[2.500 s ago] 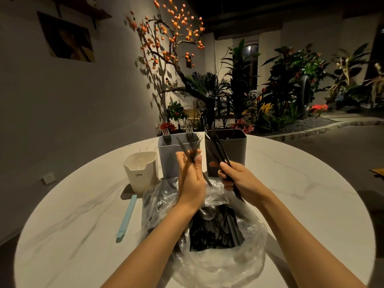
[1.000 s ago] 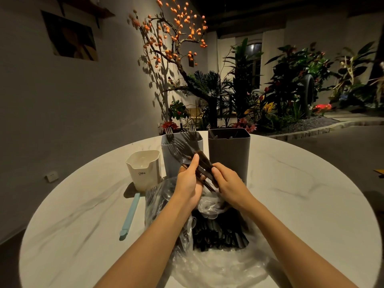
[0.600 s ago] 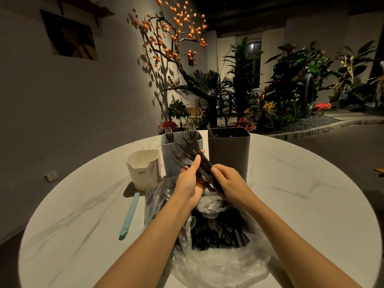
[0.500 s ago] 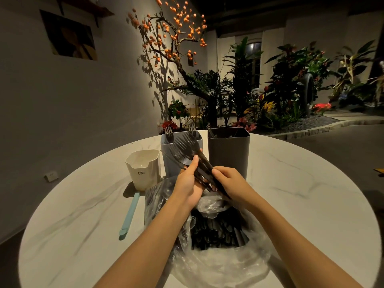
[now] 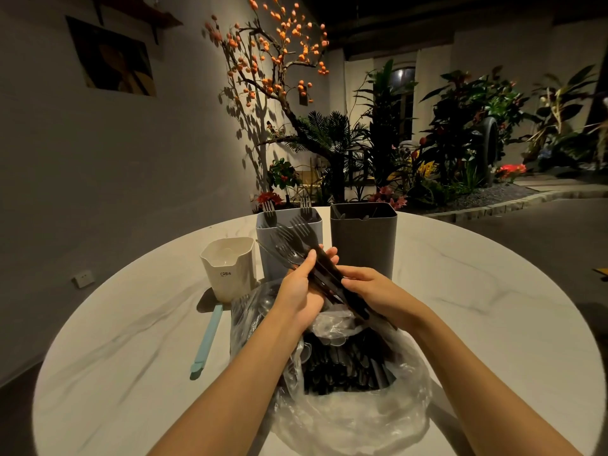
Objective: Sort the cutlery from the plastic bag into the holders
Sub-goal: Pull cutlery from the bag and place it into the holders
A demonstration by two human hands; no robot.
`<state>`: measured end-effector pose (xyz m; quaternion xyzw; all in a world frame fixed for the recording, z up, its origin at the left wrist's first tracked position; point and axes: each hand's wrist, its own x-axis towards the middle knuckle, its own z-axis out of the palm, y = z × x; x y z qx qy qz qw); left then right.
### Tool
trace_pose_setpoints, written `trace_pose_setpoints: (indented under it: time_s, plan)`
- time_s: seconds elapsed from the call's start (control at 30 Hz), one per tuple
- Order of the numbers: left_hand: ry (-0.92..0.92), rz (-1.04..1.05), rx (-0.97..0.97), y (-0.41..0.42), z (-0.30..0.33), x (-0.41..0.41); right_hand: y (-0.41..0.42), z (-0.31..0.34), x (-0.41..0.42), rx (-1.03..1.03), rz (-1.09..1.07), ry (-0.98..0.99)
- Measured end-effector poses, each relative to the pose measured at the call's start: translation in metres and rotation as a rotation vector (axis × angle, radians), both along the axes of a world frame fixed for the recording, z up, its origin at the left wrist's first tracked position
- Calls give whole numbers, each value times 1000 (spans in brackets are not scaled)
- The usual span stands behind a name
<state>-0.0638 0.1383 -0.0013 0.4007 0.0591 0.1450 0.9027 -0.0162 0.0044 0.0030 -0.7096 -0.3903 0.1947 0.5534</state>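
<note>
Marble table (image 5: 460, 324): holders (image 5: 362, 245), bag (image 5: 355, 419), cup (image 5: 230, 268).

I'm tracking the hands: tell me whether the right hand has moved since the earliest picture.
Yes. The right hand has drawn back from the dark grey square plastic holder toward the left hand, joining it on the black plastic forks.

Dim room: grey wall (image 5: 138, 166) carries a picture (image 5: 113, 60); orange-berried tree (image 5: 273, 60) and lit plants (image 5: 460, 133) behind the marble desk (image 5: 477, 307).
</note>
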Motion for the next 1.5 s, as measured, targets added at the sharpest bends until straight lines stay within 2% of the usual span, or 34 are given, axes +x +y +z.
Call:
trace_pose_setpoints:
  time_s: [0.13,0.23,0.4,0.47,0.6,0.7,0.83,1.0,1.2,1.3,1.5]
  plan:
    - [4,49,-54,-1,0,1,10,-6,-4,-45,-95,-227]
    - [44,106,-43,-1,-2,2,14,-11,-6,-151,-141,-407]
    - [15,133,-139,1,-1,4,20,-16,-8,-282,-162,-545]
    - [2,111,-120,1,0,4,20,-14,-9,-249,-143,-487]
    - [-21,10,-20,3,1,2,19,-9,-10,-81,-109,-234]
    - [-32,-54,-31,6,0,0,19,-10,-8,-1,-93,-65]
    - [6,-59,-17,6,-2,-1,20,-12,-6,35,-98,15]
    - [10,-19,46,3,-2,2,29,-18,-3,97,-189,-34]
    - [-57,159,187,-4,-4,2,34,-21,-2,130,-236,12]
    - [-62,153,158,-5,-3,1,33,-22,-3,164,-223,-3]
    - [-54,36,22,-1,-1,1,34,-24,-2,119,-236,-177]
